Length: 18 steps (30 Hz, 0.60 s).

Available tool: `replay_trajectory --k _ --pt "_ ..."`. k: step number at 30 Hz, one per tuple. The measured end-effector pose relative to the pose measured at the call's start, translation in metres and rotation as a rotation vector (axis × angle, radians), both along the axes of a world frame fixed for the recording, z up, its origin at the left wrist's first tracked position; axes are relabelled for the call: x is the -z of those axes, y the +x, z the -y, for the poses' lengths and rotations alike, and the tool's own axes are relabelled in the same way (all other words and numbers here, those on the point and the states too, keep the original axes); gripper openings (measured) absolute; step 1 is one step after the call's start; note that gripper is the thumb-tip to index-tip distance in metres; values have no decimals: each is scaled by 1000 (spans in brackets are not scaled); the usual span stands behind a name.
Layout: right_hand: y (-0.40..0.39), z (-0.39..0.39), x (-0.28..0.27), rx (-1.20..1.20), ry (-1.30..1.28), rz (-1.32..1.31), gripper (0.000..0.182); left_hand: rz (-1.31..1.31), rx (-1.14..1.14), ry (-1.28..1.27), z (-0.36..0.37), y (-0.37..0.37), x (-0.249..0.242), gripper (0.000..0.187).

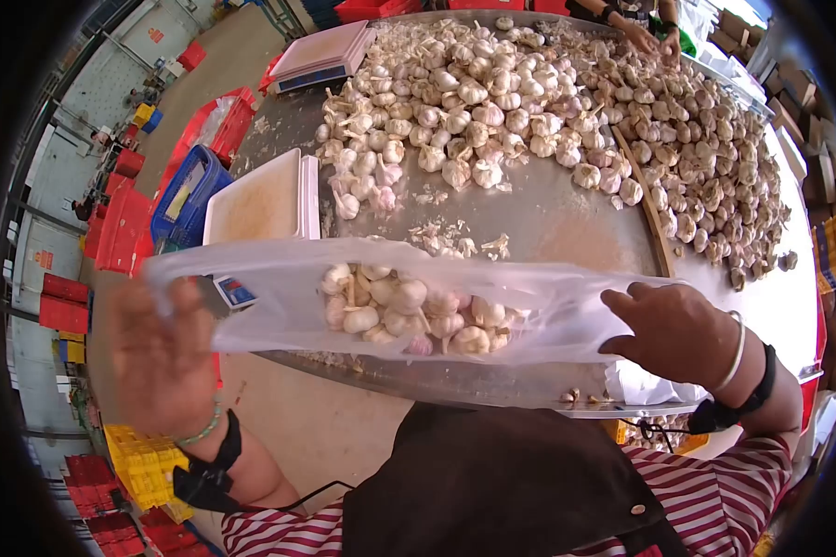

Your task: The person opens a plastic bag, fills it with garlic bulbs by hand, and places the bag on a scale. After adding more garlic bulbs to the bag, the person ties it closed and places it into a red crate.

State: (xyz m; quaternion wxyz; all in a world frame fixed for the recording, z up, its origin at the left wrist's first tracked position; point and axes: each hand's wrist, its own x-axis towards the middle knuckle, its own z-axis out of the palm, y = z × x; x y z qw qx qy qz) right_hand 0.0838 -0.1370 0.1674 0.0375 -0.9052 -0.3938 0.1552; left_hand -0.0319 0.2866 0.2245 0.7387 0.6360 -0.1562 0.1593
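Note:
A translucent plastic bag (269, 306) is stretched sideways above the table's near edge, with several garlic bulbs (404, 302) showing in its middle. My right hand (669, 330) has its fingers bent round the bag's right end. At the bag's left end is my left hand (163, 357), raised with the palm partly showing; motion smears its fingers, so its grip is unclear. Beyond the bag, a heap of loose garlic (474, 93) lies on the metal table (548, 204).
A wooden strip (643, 200) separates the heap from more garlic (706, 158) on the right. Two scales, one near (255, 200) and one far (320, 51), stand left, beside a blue basket (190, 200). Another person's hands (655, 39) are at the far right.

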Motion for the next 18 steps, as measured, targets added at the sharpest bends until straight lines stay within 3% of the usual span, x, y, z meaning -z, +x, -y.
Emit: replay_trajectory --k 5,8,11,18 --pt "12 -16 24 -143 -195 -174 40 -227 -124 34 7 5 47 37" --pt "23 -18 26 -407 -167 -183 35 -269 -159 56 3 -1 47 37" --pt "24 -35 -7 -397 -266 -238 27 -263 -156 70 -4 -3 41 37" --pt "12 -59 -75 -411 -85 -45 11 -213 -12 -49 -52 11 16 42"
